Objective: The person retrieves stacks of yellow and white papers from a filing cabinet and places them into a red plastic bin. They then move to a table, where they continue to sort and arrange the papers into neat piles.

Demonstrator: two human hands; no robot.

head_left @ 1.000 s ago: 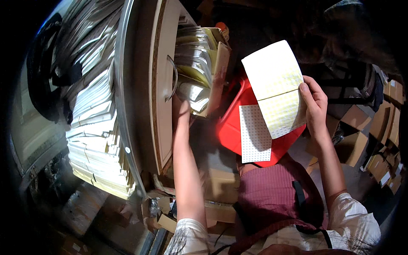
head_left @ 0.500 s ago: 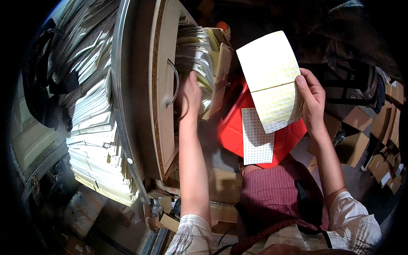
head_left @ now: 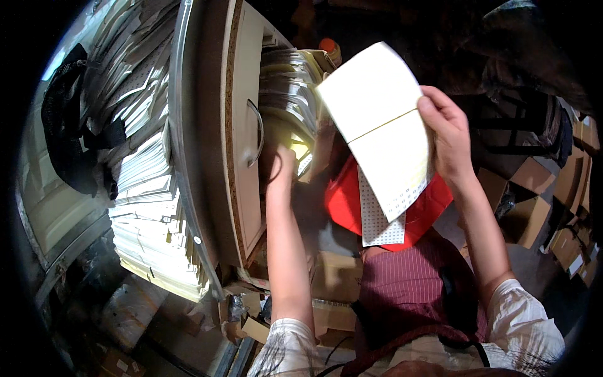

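Note:
My right hand (head_left: pixel 451 131) grips the right edge of a stack of sticker sheets (head_left: pixel 377 94), thumb on top. A thin dark band runs across the middle of the stack, and its lower end shows rows of small printed marks. My left hand (head_left: pixel 282 162) reaches into a cardboard box (head_left: pixel 325 141) packed with upright sheets (head_left: pixel 286 88), beside a pale cabinet door; its fingers are hidden among the sheets and shadow. Partly under the held stack, a loose sheet of small printed labels (head_left: pixel 382 234) lies on a red plastic stool (head_left: pixel 342 204).
The cabinet door (head_left: pixel 242 125) with a curved metal handle (head_left: pixel 259 129) stands close left of my left forearm. Left of it, long piles of papers (head_left: pixel 147 201) fill a metal-edged surface, a black strap (head_left: pixel 59 125) across them. Opened cardboard boxes (head_left: pixel 526 217) lie on the right.
My left hand has moved nearer to me and deeper into the box. My right hand has shifted the stack left and tilted it, covering more of the loose sheet.

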